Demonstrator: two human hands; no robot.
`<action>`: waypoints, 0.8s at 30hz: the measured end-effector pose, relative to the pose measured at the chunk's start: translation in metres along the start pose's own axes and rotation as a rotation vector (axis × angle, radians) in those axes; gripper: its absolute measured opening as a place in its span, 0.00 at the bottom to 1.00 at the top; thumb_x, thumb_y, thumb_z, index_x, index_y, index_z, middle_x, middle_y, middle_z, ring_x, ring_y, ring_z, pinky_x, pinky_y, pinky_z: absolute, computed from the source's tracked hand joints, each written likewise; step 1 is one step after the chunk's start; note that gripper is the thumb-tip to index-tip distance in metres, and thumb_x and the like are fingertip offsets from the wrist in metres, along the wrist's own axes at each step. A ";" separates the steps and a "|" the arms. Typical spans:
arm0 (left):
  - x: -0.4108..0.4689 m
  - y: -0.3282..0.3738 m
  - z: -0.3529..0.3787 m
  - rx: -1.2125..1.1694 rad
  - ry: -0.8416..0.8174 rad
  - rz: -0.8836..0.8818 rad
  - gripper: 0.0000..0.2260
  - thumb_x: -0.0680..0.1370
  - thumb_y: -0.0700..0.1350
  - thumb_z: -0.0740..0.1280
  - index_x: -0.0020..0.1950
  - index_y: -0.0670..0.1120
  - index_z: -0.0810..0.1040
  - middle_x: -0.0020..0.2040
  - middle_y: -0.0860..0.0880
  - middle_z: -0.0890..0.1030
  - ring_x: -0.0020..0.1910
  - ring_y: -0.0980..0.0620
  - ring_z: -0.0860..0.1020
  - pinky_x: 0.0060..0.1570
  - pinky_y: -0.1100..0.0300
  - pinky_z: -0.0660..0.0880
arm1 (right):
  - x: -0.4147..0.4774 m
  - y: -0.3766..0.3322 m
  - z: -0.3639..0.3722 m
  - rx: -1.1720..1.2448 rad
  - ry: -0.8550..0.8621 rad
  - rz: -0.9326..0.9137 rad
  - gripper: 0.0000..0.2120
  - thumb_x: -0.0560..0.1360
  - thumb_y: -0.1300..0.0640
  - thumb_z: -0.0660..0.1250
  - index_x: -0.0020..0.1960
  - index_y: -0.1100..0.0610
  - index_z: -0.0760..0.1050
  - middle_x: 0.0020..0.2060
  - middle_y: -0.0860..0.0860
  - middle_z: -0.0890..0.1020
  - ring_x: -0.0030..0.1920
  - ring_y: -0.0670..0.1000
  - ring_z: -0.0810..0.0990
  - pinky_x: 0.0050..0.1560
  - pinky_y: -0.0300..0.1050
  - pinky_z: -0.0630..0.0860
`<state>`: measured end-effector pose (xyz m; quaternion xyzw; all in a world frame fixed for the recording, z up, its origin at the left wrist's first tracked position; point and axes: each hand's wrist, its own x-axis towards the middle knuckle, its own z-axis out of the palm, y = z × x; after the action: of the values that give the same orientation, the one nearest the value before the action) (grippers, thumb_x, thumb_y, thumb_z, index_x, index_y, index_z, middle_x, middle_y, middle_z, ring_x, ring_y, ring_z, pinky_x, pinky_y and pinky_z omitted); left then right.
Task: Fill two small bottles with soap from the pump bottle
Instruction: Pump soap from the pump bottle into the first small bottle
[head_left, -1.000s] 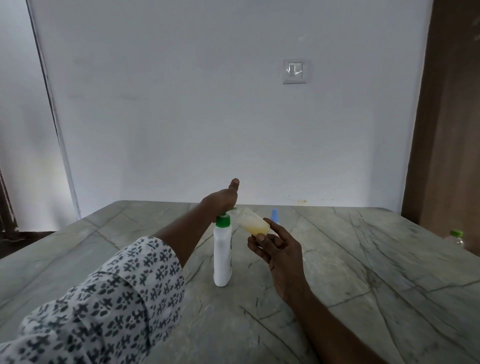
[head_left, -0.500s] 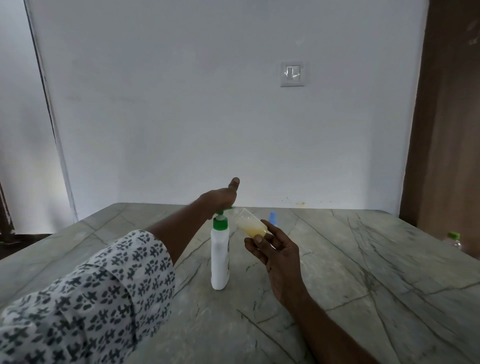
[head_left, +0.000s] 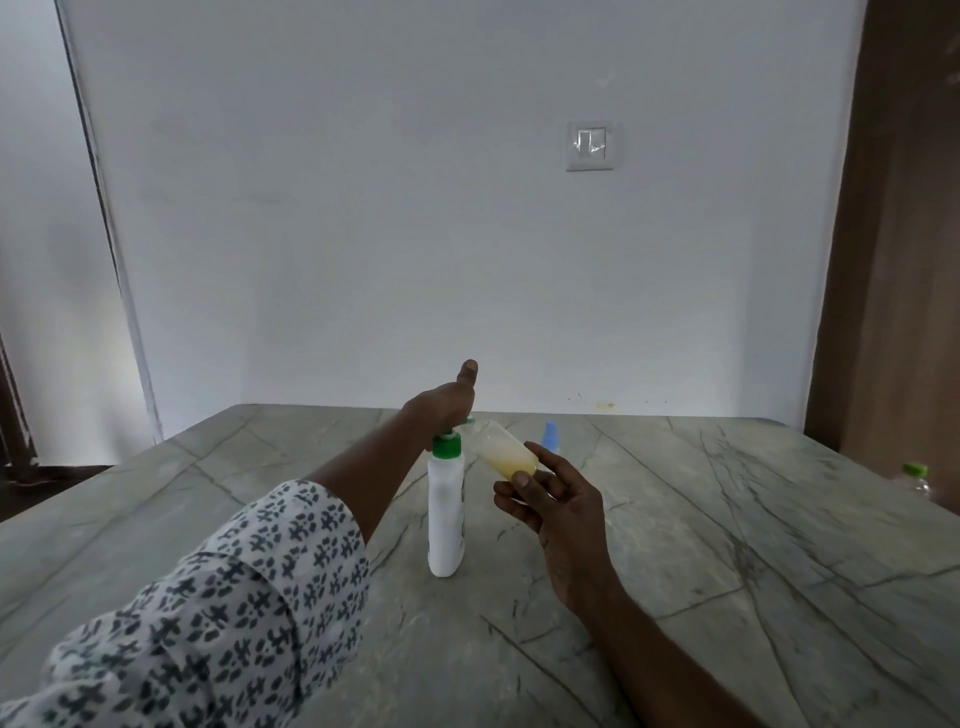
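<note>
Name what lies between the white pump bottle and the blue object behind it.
Head view: the small clear bottle, tilted in the right hand, sits between the pump bottle and the blue object.

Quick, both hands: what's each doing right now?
Left hand: open, pressing on top of the pump bottle.
Right hand: closed on the small bottle, which is tilted and partly filled.

Pump bottle (head_left: 445, 519): white opaque plastic, smooth, faint sheen; green plastic collar. Small bottle (head_left: 506, 453) just right of pump bottle: clear plastic, glossy. Table (head_left: 701, 545) under pump bottle: grey-green veined stone look, smooth, low sheen. Sleeve (head_left: 234, 597) left of pump bottle: printed cloth, matt. Wall (head_left: 363, 234) behind pump bottle: matt paint.
</note>
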<state>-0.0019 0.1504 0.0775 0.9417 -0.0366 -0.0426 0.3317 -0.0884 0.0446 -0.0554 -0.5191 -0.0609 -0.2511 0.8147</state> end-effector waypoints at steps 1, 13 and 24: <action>0.000 0.000 0.000 0.003 -0.003 0.000 0.37 0.79 0.66 0.39 0.76 0.40 0.60 0.75 0.37 0.62 0.73 0.40 0.63 0.70 0.49 0.60 | 0.000 0.000 0.000 -0.005 0.000 0.000 0.17 0.74 0.67 0.69 0.59 0.52 0.77 0.48 0.54 0.86 0.47 0.60 0.86 0.45 0.48 0.83; 0.002 0.007 -0.007 0.015 -0.025 0.016 0.39 0.78 0.68 0.39 0.77 0.41 0.59 0.75 0.37 0.62 0.72 0.38 0.64 0.70 0.46 0.62 | 0.001 -0.004 0.000 0.056 -0.028 -0.010 0.18 0.74 0.69 0.68 0.59 0.53 0.77 0.48 0.54 0.86 0.49 0.61 0.86 0.51 0.51 0.83; -0.003 0.004 -0.003 -0.008 -0.009 -0.010 0.37 0.79 0.66 0.40 0.77 0.41 0.58 0.75 0.37 0.62 0.72 0.39 0.64 0.68 0.47 0.64 | -0.002 -0.002 0.001 0.032 -0.025 -0.036 0.21 0.74 0.68 0.69 0.64 0.52 0.75 0.49 0.57 0.86 0.48 0.62 0.86 0.48 0.51 0.83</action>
<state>-0.0042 0.1498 0.0824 0.9404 -0.0331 -0.0488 0.3349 -0.0908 0.0455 -0.0537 -0.5079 -0.0844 -0.2584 0.8174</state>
